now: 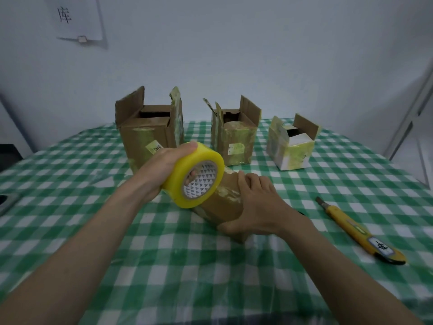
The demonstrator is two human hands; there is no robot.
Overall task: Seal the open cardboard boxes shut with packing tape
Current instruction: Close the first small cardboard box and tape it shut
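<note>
Yellow packing tape is in the person's left hand: the thumb lies over the top of the roll and the fingers go through its core, so the hand grips it firmly. The roll is held just above a small brown cardboard box that lies in the middle of the worktop, which is covered with a green and white checked cloth. The right hand holds this box from its right side, with the fingers curled over the top edge and the thumb along the near side.

Behind, three more cardboard boxes stand in a row with their flaps up: a large brown box on the left, a medium box in the middle, and a small whitish box on the right. All carry old yellowish tape. A yellow utility knife lies on the cloth to the right, apart from the hands. A paper sheet hangs on the wall.
</note>
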